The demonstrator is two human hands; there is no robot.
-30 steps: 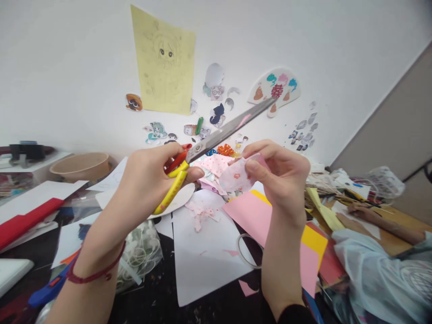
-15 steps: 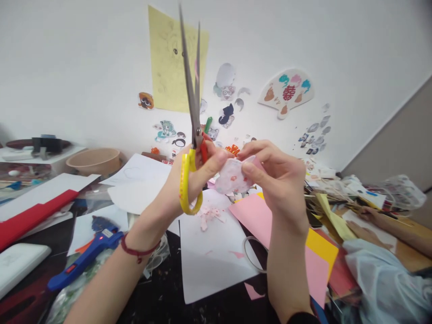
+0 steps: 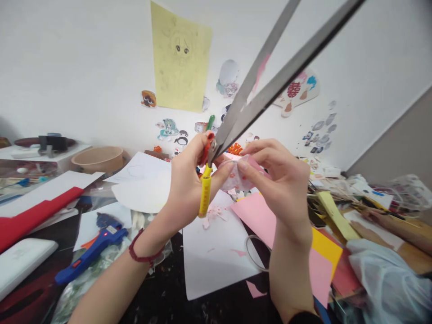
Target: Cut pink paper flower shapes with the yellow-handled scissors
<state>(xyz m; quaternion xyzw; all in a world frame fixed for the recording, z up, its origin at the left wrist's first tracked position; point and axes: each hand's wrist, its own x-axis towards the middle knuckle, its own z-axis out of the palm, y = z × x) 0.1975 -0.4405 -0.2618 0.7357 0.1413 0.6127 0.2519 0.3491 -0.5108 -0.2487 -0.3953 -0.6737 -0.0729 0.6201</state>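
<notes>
One pair of scissors (image 3: pixel 263 101), diagonal lengthwise, tips up-right, in curled left fingers (image 3: pixel 220 176); floral piece (image 3: pixel 240 181) in pinched right fingers (image 3: pixel 252 173).

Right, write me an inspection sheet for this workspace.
Surface: dark tabletop, flecked with small bits; white sheet bearing pink scraps.
Job's things: scissors, blades apart; thin patterned piece.
Clutter: blue glue gun on the left, pink sheet over yellow on the right.
Grippers: bare hands; left hand holds the scissors, right hand pinches the patterned piece.
Cables: nothing seen for certain.
Surroundings: wall with yellow drawing and cutouts; another person's sleeve at right.
</notes>
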